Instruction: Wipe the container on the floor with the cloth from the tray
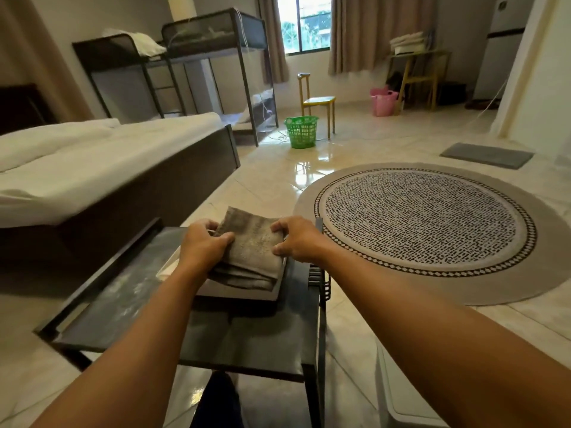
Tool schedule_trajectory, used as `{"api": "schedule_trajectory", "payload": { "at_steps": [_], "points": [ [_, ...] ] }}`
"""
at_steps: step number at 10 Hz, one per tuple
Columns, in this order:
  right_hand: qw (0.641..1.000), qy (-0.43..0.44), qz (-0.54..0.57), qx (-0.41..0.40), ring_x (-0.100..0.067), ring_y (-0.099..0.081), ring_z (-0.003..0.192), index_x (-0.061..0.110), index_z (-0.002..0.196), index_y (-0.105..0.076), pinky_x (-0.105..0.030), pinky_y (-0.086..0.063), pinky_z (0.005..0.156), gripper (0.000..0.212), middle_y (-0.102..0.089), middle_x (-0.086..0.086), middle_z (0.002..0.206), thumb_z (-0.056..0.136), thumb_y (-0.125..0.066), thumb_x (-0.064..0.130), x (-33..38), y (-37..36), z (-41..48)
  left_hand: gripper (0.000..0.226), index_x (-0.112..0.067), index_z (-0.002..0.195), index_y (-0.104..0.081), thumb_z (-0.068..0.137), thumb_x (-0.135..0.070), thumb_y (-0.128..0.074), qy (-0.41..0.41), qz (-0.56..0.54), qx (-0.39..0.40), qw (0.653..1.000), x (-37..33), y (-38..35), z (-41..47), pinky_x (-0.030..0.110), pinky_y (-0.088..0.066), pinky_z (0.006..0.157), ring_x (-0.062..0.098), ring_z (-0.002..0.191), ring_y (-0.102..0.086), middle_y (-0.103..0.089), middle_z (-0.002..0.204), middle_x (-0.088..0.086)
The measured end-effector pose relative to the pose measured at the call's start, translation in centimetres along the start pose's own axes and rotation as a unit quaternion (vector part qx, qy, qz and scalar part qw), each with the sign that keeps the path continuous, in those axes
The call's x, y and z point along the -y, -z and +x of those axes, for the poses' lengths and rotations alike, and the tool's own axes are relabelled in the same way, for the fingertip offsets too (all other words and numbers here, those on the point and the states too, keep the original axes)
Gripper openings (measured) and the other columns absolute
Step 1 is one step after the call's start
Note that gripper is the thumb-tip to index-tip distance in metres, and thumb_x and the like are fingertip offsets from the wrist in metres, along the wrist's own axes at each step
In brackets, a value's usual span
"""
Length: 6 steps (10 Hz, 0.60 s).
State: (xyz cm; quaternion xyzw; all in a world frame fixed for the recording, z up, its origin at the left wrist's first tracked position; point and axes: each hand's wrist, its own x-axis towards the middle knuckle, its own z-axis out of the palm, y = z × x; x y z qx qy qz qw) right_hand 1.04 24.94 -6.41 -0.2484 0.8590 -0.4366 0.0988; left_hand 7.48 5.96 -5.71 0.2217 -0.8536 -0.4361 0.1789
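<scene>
Head view, one entry. Step in hand: pickup of the cloth (247, 245), by my reading; the wiping is not yet begun. Cloth: grey-brown, folded, top of a small stack lying in a dark tray (247, 294), which sits on a dark side table (129, 298) at 6 o'clock of the frame's centre. Your left hand (204, 247): curled, thumb on top and fingers at the cloth's left edge, pinching it. Your right hand (298, 240): fingers bent and pressing on the cloth's right edge, thumb low by the stack; whether it grips or only steadies, I cannot tell. Far corner of the cloth is raised off the tray, pointing to 12 o'clock. Next move, as I judge it: lift the top cloth free without dragging the folded layers under it, then carry it to the container on the floor. Containers: green basket (301, 131) on the floor at 12 o'clock, slotted wall, contents not visible; pink basket (383, 101) at 1 o'clock, beside a yellow-legged stand, contents not visible; pale lidded bin (398, 387) at 5 o'clock, just beside the table, largely cut off by your right arm. Which of these the task means, I cannot tell. Other: round rug (426, 227) at 3 o'clock; bed (92, 162) at 9 o'clock.
</scene>
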Motion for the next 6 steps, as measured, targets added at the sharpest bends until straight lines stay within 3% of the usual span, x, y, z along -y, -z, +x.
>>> {"api": "schedule_trajectory", "payload": {
  "at_steps": [1, 2, 3, 4, 5, 6],
  "points": [
    [0.998, 0.013, -0.068, 0.001, -0.022, -0.061, 0.114, 0.009, 0.136, -0.056, -0.026, -0.049, 0.092, 0.061, -0.063, -0.01, 0.131, 0.079, -0.079, 0.008, 0.1, -0.8, 1.4, 0.016, -0.016, 0.09, -0.064, 0.083, -0.022, -0.077, -0.001, 0.019, 0.007, 1.0, 1.2, -0.1, 1.7, 0.05, -0.058, 0.083, 0.028, 0.086, -0.068, -0.071, 0.091, 0.009],
    [0.989, 0.037, -0.139, -0.033, -0.02, -0.055, 0.107, 0.016, 0.134, -0.058, -0.027, -0.044, 0.086, 0.056, -0.057, -0.009, 0.13, 0.082, -0.077, 0.013, 0.0, -1.3, 2.2, 0.023, -0.015, 0.102, -0.064, 0.085, -0.025, -0.075, -0.026, 0.091, 0.03, 0.995, 2.0, -0.5, 2.4, 0.048, -0.056, 0.087, 0.027, 0.092, -0.066, -0.07, 0.1, 0.01],
    [0.968, 0.098, -0.227, -0.036, -0.023, -0.046, 0.121, 0.026, 0.126, -0.063, -0.042, -0.038, 0.105, 0.039, -0.051, -0.002, 0.133, 0.088, -0.069, 0.03, -0.1, -1.8, 1.9, 0.045, -0.012, 0.119, -0.063, 0.081, -0.032, -0.078, -0.133, 0.236, -0.017, 0.962, 2.1, -0.5, 2.8, 0.047, -0.051, 0.093, 0.028, 0.106, -0.058, -0.061, 0.117, 0.01],
    [0.934, 0.106, -0.329, 0.089, -0.022, -0.048, 0.125, 0.032, 0.126, -0.063, -0.048, -0.025, 0.107, 0.032, -0.059, 0.003, 0.131, 0.095, -0.056, 0.031, -0.5, -2.5, 1.6, 0.04, -0.023, 0.118, -0.067, 0.081, -0.033, -0.077, -0.206, 0.313, 0.079, 0.924, 1.3, -0.8, 2.4, 0.046, -0.047, 0.096, 0.023, 0.108, -0.058, -0.063, 0.119, 0.001],
    [0.924, 0.081, -0.338, 0.158, -0.025, -0.053, 0.12, 0.03, 0.127, -0.063, -0.053, -0.027, 0.112, 0.034, -0.066, -0.001, 0.123, 0.095, -0.053, 0.029, -0.3, -3.0, 0.8, 0.024, -0.035, 0.106, -0.071, 0.084, -0.044, -0.071, -0.19, 0.441, 0.212, 0.851, 0.8, -2.3, 1.4, 0.043, -0.036, 0.097, 0.017, 0.105, -0.055, -0.063, 0.101, -0.012],
    [0.958, 0.098, -0.248, 0.108, -0.021, -0.055, 0.12, 0.028, 0.13, -0.061, -0.046, -0.036, 0.109, 0.033, -0.067, 0.001, 0.125, 0.097, -0.056, 0.027, 0.3, -1.9, -0.2, 0.016, -0.031, 0.095, -0.075, 0.087, -0.043, -0.068, -0.19, 0.405, 0.218, 0.867, 1.2, -2.5, 1.1, 0.045, -0.035, 0.094, 0.016, 0.097, -0.059, -0.067, 0.09, -0.011]
  ]
}}
